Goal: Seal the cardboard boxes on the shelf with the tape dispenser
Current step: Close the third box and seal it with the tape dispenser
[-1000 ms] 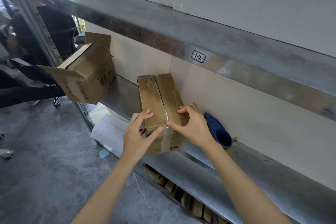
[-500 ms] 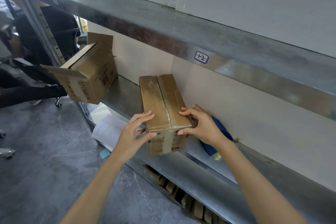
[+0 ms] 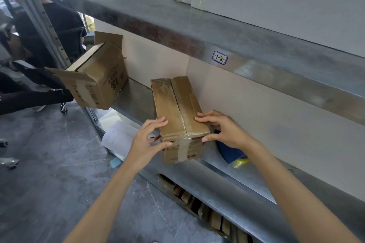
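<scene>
On the metal shelf (image 3: 134, 96) the taped box (image 3: 177, 108) lay with its long axis pointing away from you toward the back panel (image 3: 246, 114), its near end at the shelf's front lip, between your two hands. Your left hand (image 3: 146, 144) had its fingers (image 3: 158, 122) fairly straight on the top's left edge and its thumb flat on the tape (image 3: 182, 148) on the front face. Your right hand (image 3: 225, 130) had arched fingers, tips on the top and thumb at the near right corner. Both sets of fingers were apart and pressing, wrapped round nothing. The next move, I'd judge, turned on this: the blue tape dispenser (image 3: 231, 152) sat just behind your right hand, beside the box's right side, so that hand was the nearer one. The open box (image 3: 98, 81), flaps up, stood well apart to the left, nearer your left hand. You had two boxes, one sealed and one not, one dispenser, and two hands
</scene>
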`<action>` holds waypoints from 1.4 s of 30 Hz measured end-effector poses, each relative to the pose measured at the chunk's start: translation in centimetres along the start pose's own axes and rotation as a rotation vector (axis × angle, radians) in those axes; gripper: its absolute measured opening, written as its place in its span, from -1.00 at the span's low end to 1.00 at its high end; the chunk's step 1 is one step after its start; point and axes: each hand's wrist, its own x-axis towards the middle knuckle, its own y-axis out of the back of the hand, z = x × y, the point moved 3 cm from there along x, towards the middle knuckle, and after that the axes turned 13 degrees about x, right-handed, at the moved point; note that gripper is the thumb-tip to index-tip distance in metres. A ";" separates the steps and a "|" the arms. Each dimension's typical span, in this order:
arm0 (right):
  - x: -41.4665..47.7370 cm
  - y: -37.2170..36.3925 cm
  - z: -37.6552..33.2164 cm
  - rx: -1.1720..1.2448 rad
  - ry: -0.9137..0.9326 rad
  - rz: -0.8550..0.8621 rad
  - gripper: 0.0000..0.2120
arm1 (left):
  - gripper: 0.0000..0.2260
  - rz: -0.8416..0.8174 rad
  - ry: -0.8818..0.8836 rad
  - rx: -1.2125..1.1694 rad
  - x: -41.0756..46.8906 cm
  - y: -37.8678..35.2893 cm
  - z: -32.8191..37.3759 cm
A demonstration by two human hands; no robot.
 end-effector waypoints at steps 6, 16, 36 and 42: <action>-0.1 -1.8 -2.3 -0.442 0.081 -0.025 -0.28 | -0.55 -0.026 -0.028 0.035 -0.2 2.9 -0.6; 3.1 -7.3 -3.8 -0.373 0.165 0.119 -0.51 | -0.56 0.077 -0.046 0.220 2.6 8.5 -4.3; 5.5 -10.9 -4.2 -0.504 0.096 0.354 -0.44 | -0.46 0.001 -0.209 0.327 6.7 9.5 -6.5; 7.1 -13.1 -5.0 -0.595 0.133 0.463 -0.44 | -0.50 0.047 -0.035 0.235 5.7 9.1 -6.3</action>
